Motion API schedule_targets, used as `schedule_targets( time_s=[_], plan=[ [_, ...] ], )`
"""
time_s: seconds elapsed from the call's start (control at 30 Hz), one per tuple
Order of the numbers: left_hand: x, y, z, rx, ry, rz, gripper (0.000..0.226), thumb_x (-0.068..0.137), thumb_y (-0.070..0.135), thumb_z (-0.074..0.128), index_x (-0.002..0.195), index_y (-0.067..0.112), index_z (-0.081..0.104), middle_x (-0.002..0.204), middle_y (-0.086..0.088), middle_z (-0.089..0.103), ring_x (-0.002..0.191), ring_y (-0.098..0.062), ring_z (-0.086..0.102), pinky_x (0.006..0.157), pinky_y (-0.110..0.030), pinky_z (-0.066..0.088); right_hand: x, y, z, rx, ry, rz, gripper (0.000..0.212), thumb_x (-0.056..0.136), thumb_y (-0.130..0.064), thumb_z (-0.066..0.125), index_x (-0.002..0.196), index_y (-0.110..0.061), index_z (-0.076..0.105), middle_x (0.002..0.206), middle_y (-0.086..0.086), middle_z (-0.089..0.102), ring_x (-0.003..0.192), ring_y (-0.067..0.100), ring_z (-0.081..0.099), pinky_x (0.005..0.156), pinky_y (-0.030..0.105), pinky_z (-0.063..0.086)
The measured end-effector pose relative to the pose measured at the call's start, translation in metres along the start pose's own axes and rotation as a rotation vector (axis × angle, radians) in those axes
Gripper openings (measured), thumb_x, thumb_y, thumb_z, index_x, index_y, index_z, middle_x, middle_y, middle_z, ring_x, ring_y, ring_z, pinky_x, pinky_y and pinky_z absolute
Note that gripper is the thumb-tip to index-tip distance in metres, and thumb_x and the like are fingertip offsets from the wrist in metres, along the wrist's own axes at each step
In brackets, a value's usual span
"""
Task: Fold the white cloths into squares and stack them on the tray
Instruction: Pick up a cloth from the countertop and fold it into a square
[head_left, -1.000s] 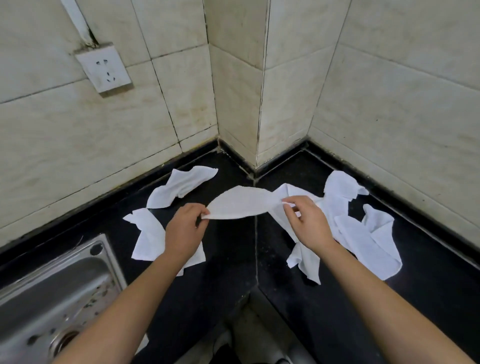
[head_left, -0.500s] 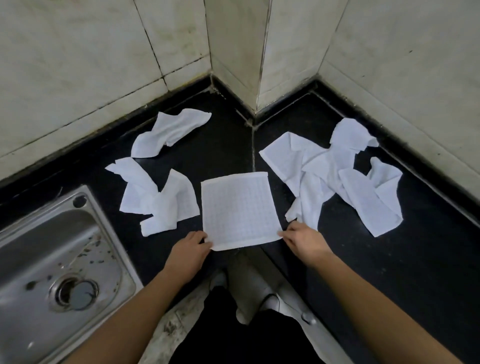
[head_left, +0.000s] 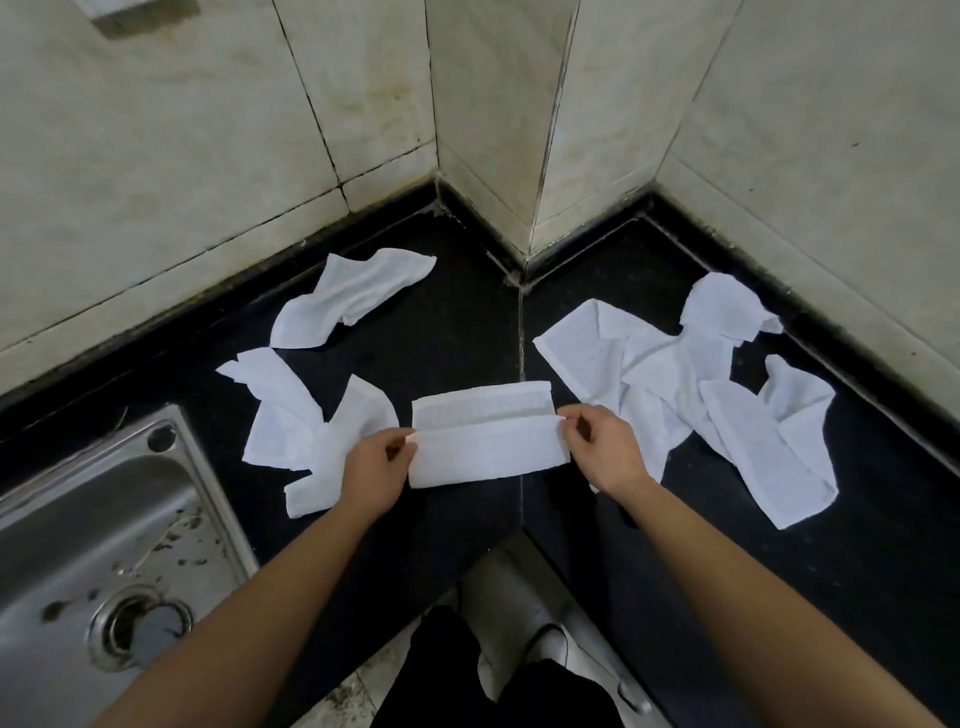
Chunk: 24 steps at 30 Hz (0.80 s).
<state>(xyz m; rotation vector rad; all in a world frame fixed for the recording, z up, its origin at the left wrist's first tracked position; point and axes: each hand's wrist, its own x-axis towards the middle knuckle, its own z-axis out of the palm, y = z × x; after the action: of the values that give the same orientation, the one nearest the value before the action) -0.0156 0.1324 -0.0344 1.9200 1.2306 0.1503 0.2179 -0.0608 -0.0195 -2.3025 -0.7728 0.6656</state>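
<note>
A half-folded white cloth is pinched at mid-frame on the black worktop by the grip of the left hand and the right hand. A drain and dark specks are seen in the steel sink, lower left.

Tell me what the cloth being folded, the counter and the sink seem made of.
Cloth being folded: thin soft fabric, matte white, showing a fine grid weave; fibre unclear. Counter: probably polished stone, black and slightly glossy, with a straight joint. Sink: stainless steel by its brushed grey sheen.
</note>
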Motion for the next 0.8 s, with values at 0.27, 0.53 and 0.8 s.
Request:
schedule_targets(
  time_s=[0.27, 0.53, 0.8],
  plan=[
    [0.065, 0.007, 0.004, -0.051, 0.086, -0.084, 0.018, 0.093, 0.022, 0.066, 0.108, 0.012, 0.068, 0.098, 0.001, 0.068, 0.090, -0.013, 0.061, 0.085, -0.024, 0.044, 0.065, -0.005, 0.021, 0.079, 0.052, 0.131, 0.022, 0.099, -0.027, 0.056, 0.117, -0.023, 0.069, 0.106, -0.002, 0.067, 0.094, 0.015, 0.062, 0.088, 0.023, 0.046],
    [0.083, -0.007, 0.017, 0.001, 0.053, -0.066, 0.021, 0.094, 0.023, 0.065, 0.111, 0.011, 0.068, 0.102, -0.005, 0.071, 0.095, -0.020, 0.065, 0.086, -0.029, 0.049, 0.082, 0.002, 0.028, -0.003, 0.037, 0.131, 0.029, 0.101, -0.025, 0.051, 0.125, -0.019, 0.066, 0.123, 0.003, 0.066, 0.103, 0.015, 0.060, 0.089, 0.018, 0.039],
    [0.054, -0.010, 0.027, 0.415, 0.182, 0.243, 0.044, 0.101, 0.033, 0.046, 0.136, 0.006, 0.053, 0.133, -0.019, 0.056, 0.123, -0.034, 0.053, 0.101, -0.045, 0.044, 0.061, 0.001, 0.041, -0.366, 0.227, -0.263, 0.041, 0.102, -0.025, 0.046, 0.140, -0.009, 0.053, 0.138, 0.014, 0.054, 0.121, 0.029, 0.056, 0.099, 0.045, 0.049]
  ],
)
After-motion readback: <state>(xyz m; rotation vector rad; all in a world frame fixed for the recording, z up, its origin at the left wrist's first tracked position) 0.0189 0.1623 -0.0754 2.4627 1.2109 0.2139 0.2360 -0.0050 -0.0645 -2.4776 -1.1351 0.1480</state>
